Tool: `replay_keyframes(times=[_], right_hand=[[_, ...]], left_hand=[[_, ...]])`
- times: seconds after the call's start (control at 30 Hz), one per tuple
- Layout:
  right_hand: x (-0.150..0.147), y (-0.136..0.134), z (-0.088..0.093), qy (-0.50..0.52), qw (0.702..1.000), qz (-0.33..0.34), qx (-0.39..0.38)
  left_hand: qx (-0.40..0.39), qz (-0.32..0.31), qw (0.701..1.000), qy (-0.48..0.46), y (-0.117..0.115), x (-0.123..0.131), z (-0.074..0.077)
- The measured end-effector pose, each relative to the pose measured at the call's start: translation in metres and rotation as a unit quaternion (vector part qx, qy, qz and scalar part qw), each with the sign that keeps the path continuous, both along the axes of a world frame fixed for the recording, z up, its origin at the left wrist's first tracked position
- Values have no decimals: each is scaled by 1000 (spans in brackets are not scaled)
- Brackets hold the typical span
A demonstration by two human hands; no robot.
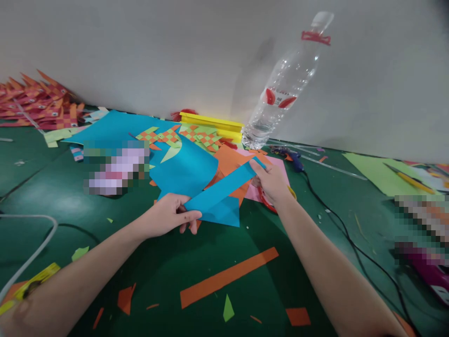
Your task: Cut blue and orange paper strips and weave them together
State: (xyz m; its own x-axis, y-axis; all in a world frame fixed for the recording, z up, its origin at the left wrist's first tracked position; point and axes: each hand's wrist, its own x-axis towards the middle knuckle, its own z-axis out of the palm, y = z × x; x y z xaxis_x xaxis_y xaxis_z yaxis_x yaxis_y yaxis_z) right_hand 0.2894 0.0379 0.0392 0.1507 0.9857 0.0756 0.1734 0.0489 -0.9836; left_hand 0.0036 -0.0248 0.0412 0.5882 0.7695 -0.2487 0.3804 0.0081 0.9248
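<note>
A strip of blue paper (221,188) is stretched between my two hands above the table. My left hand (177,214) pinches its lower left end between thumb and fingers. At the upper right end, my right hand (268,178) grips it the same way. Below and behind the strip lie blue paper sheets (185,164), partly over orange paper (228,154). Red-handled scissors (268,202) are partly hidden under my right hand. Nearer to me, an orange paper strip (229,277) lies flat on the green table.
A clear plastic bottle (284,84) leans against the wall. Woven paper fish (164,136) lie at the back; a red-orange pile (45,105) is at left. A glue gun (296,159) trails a black cord rightward. A yellow pencil (414,180) rests on green paper (368,171). Scraps are scattered about.
</note>
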Motion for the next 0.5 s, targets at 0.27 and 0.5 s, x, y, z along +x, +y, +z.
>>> replay_keyframes(times=[0.27, 0.5], right_hand=[[3, -2, 6, -142, 987, -28, 72], [2, -4, 7, -176, 982, -36, 59]], left_hand=[[4, 49, 999, -22, 1, -1, 3], [131, 282, 945, -97, 11, -10, -12]])
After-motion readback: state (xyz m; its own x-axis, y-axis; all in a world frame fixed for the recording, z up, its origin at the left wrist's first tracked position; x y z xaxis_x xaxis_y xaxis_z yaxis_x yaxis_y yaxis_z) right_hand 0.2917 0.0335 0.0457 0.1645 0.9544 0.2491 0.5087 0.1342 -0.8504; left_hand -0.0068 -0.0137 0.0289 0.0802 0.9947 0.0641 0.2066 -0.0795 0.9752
